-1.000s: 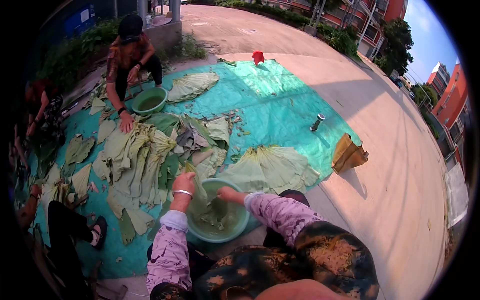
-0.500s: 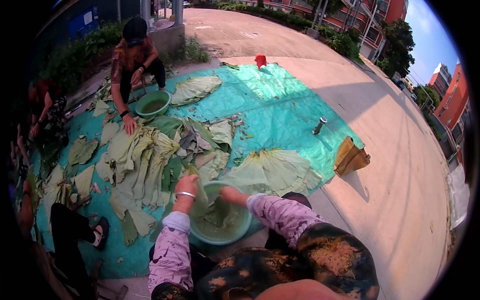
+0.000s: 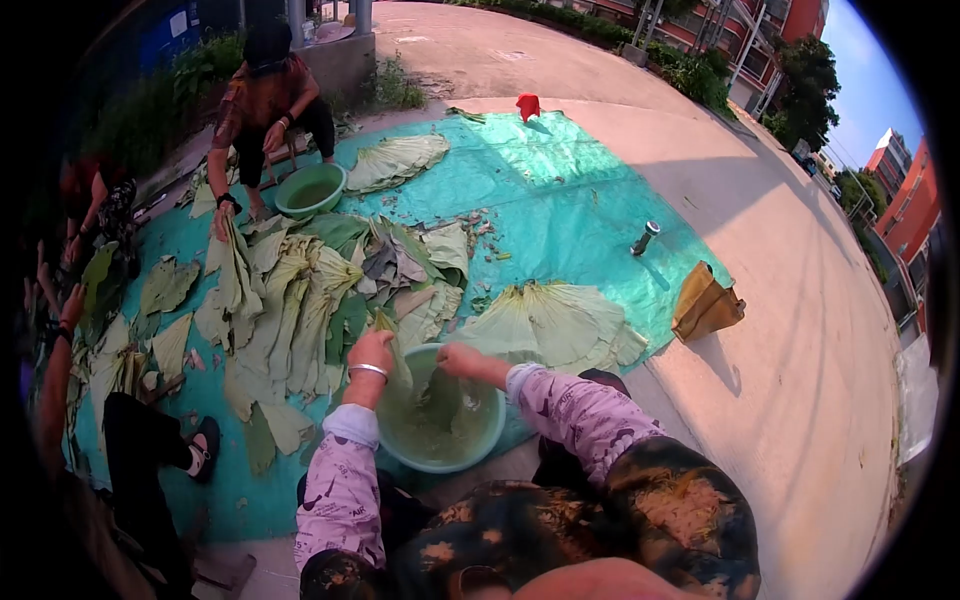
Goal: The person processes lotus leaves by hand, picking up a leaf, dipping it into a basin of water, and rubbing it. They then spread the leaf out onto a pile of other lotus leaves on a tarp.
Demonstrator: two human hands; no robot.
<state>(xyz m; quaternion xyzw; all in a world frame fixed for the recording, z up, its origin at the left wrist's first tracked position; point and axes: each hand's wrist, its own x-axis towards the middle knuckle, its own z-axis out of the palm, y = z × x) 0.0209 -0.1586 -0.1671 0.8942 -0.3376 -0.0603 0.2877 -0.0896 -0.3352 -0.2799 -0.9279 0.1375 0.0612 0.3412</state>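
One limp green leaf [image 3: 400, 374] hangs inside the basin's [image 3: 499, 420] far rim, gripped by the left hand's [image 3: 371, 352] closed fingers; the right hand [image 3: 460, 361] reaches over that rim, its grip unclear. Bare tarp [image 3: 565, 215] stretches ahead-right, edged by open pavement [image 3: 800, 340].

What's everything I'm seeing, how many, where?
Tarp: one, teal, on ground
Leaves: many, green, across tarp
Near basin: one, green, lower centre
Far basin: one, green, upper left
Bag: one, brown, tarp's right edge
Cylinder: one, greyish, tarp's right
Unclear object: one, red, tarp's far edge
Co-workers: at least three, mixed clothing, left
Buildings: several, reddish, upper right
Plants: many, green, background
Pavement: one, pale, right
Sleeves: two, purple, forearms
Left hand: one, bare, gripping leaf
Right hand: one, bare, at near basin's edge
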